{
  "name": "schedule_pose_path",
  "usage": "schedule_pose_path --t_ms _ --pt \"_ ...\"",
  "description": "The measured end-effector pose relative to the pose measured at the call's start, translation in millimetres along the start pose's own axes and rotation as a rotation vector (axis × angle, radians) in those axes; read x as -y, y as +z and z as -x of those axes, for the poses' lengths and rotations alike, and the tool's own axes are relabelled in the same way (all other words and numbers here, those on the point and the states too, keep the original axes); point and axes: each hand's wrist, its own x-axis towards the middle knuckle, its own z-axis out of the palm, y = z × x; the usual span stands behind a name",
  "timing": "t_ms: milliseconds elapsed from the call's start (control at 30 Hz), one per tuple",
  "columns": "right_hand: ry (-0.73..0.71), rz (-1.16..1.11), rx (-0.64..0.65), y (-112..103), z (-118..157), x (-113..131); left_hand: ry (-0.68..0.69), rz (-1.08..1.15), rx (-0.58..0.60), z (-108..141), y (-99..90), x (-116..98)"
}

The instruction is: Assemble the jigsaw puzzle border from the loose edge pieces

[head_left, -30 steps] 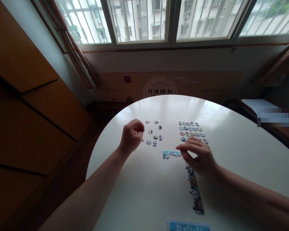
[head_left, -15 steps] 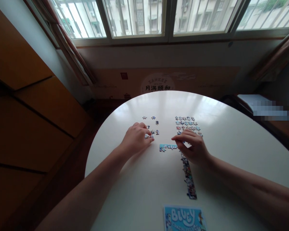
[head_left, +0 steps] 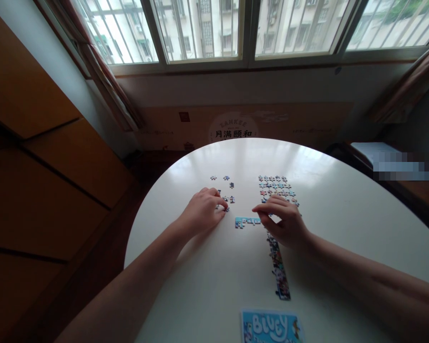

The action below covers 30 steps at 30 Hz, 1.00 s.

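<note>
My left hand (head_left: 204,209) rests low among the loose puzzle pieces (head_left: 232,199) on the left of the table. Its thumb and index finger close on a small puzzle piece (head_left: 228,209), partly covered by the fingertips. My right hand (head_left: 284,218) hovers above the corner of the joined puzzle, thumb and index tips together; whatever lies between them is too small to make out. Below it, a joined top strip (head_left: 246,222) meets a long side strip (head_left: 279,271) running towards me. Part of the corner is hidden by the right hand.
Rows of loose pieces (head_left: 277,186) lie beyond my right hand. A blue Bluey picture card (head_left: 271,326) sits at the near edge of view. All stand on a round white table (head_left: 200,295), with a printed box (head_left: 282,124) behind it under the window.
The left index finger has come down towards the thumb, onto a piece. The right hand keeps nearly the same pose over the puzzle corner. The whole view has tipped slightly upward.
</note>
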Motion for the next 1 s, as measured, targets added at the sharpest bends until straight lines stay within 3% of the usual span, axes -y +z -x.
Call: schedule_pose_path --t_ms 367,467,733,1000 --pt "-0.013 -0.030 0.018 1.3 2.2 -3.2 0.032 0.081 0.001 -0.4 -2.1 3.6" --pt "-0.011 -0.038 0.017 1.8 2.5 -3.8 0.005 0.153 -0.088 -1.7 -6.3 9.0" --pt "-0.006 -0.047 0.008 2.4 2.8 -3.0 -0.265 0.356 -0.546 -11.2 -17.4 37.9" --pt "-0.011 -0.054 0.050 2.6 2.9 -2.7 -0.352 0.483 -0.499 -15.5 -6.9 49.7"
